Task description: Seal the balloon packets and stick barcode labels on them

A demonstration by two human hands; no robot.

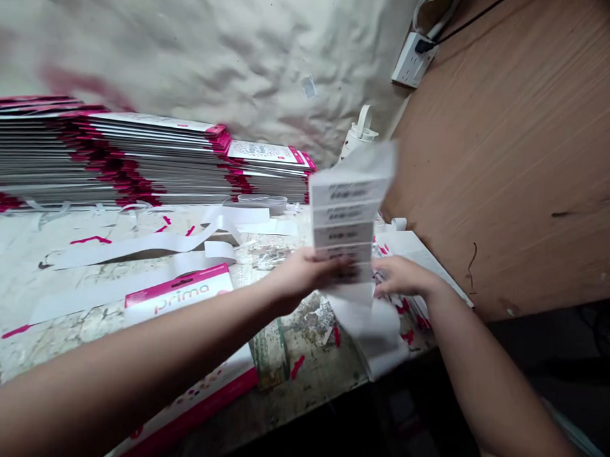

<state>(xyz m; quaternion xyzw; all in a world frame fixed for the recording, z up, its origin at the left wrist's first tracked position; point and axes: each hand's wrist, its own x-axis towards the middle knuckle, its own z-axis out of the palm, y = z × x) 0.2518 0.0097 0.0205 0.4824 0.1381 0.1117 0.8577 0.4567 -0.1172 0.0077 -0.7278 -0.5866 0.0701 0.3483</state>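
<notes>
My left hand (319, 272) is closed on a strip of printed labels (343, 220), its thumb and fingers pinching the lower part. The strip stands up from the hand, blurred by motion, and its tail hangs down over the table's front edge. Just right of the strip is my right hand (403, 277), its fingertips close to the strip's edge and partly smeared; whether they grip it I cannot make out. Under my left forearm lies a flat white and pink "prima" package (182, 296), partly covered by the arm.
Stacks of flat white and pink packages (172, 154) line the back of the worktable (307, 362). White paper strips (149, 246) and pink scraps (297, 367) are scattered about. A white bottle (359, 134) stands behind the labels. A power socket (413, 60) sits at the wooden panel (518, 142) on the right.
</notes>
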